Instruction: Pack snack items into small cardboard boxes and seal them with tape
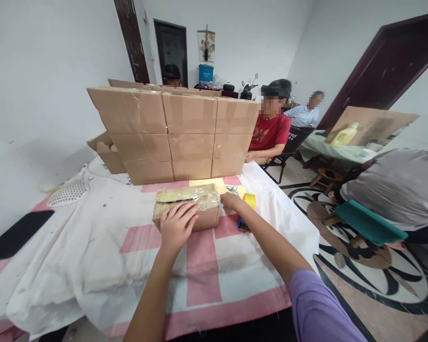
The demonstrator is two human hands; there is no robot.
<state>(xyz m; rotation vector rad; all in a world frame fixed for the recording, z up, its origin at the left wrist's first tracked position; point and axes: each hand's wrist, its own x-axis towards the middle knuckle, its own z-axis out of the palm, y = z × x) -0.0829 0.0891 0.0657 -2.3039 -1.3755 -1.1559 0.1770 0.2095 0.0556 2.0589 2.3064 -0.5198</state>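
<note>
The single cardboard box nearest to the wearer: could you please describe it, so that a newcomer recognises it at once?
Find the wall of stacked cardboard boxes on the cloth-covered table. On the wearer's side of this wall lies one low box. Unlike the stacked boxes, it stands apart from the wall, with shiny tape and a dark slit along its top.

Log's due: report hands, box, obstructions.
Left hand on cardboard box. Right hand at its right end, contact unclear. Box taped, gap on top. Tape dispenser nearby; stacked cartons behind.
</note>
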